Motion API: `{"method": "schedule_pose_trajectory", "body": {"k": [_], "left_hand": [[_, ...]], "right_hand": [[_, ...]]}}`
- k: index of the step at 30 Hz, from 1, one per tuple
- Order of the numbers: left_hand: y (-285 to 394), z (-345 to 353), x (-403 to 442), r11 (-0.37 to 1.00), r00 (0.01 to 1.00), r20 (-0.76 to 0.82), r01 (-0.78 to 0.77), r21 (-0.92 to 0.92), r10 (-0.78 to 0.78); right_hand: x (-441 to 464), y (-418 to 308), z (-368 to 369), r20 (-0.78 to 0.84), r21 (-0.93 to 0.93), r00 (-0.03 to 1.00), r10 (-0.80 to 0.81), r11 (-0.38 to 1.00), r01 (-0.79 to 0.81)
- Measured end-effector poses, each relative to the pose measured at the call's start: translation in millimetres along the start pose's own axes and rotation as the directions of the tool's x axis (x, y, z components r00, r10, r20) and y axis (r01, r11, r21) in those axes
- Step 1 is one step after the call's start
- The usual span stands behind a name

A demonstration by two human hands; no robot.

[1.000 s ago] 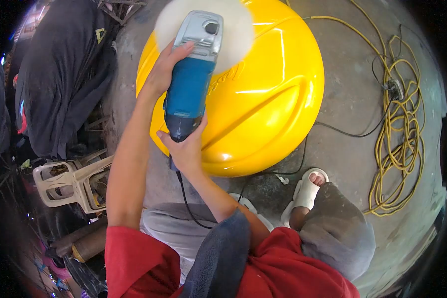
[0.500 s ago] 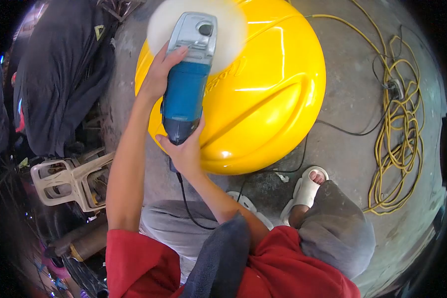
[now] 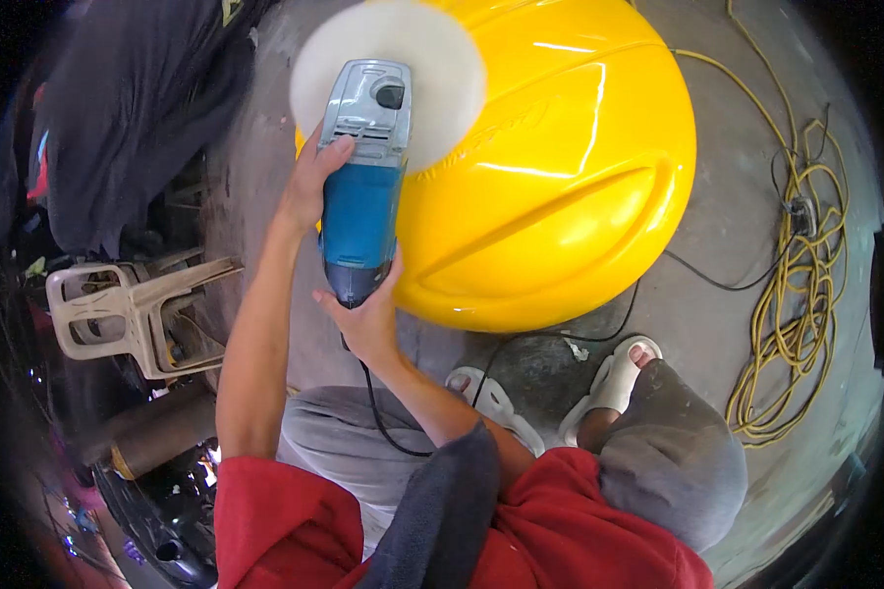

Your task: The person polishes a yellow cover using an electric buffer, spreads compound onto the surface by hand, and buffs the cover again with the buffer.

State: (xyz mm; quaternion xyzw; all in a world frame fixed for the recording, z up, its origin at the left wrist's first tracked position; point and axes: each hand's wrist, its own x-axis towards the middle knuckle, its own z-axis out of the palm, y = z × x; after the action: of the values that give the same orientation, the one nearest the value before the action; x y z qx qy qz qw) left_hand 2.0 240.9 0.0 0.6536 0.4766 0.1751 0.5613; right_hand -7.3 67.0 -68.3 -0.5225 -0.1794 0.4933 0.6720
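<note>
A blue-and-grey power polisher (image 3: 359,211) lies lengthwise in front of me, with a large round white buffing pad (image 3: 432,69) under its head. The pad looks blurred, as if spinning, and lies over the left part of a big glossy yellow dome-shaped piece (image 3: 560,196). My left hand (image 3: 309,187) is closed around the polisher's grey head end, thumb on top. Around the dark rear end wraps my right hand (image 3: 368,319). Raised lettering on the yellow piece shows beside the pad. The pad's underside is hidden.
A black power cord (image 3: 378,417) runs from the polisher past my legs. Yellow cable (image 3: 786,324) lies coiled on the floor at right, with a socket block (image 3: 803,214). At left are a beige plastic stool (image 3: 133,314) on its side and dark cloth (image 3: 128,118).
The polisher and pad have shifted left across the yellow piece and slightly toward me, uncovering more lettering. The view has also shifted a little. Both hands keep their hold.
</note>
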Motion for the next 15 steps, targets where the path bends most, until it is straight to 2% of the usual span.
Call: {"method": "schedule_pose_trajectory", "body": {"k": [3,9,12,15], "left_hand": [[-15,-13,-21,0.999,0.999,-0.037,-0.001,-0.053,-0.001],[-54,-42,-57,0.996,0.989,-0.143,0.022,-0.088,-0.035],[-72,-55,-72,0.989,0.985,-0.166,0.027,-0.145,-0.051],[-78,-59,-93,0.982,0.977,-0.191,0.062,-0.176,-0.096]], "right_hand": [[-15,13,7,0.075,0.04,0.993,0.095,0.994,-0.099],[-41,34,16,0.146,-0.058,0.972,0.186,0.982,-0.179],[-54,38,19,0.122,-0.134,0.984,0.127,0.985,-0.11],[-66,39,21,0.152,-0.124,0.978,0.144,0.984,-0.125]]}}
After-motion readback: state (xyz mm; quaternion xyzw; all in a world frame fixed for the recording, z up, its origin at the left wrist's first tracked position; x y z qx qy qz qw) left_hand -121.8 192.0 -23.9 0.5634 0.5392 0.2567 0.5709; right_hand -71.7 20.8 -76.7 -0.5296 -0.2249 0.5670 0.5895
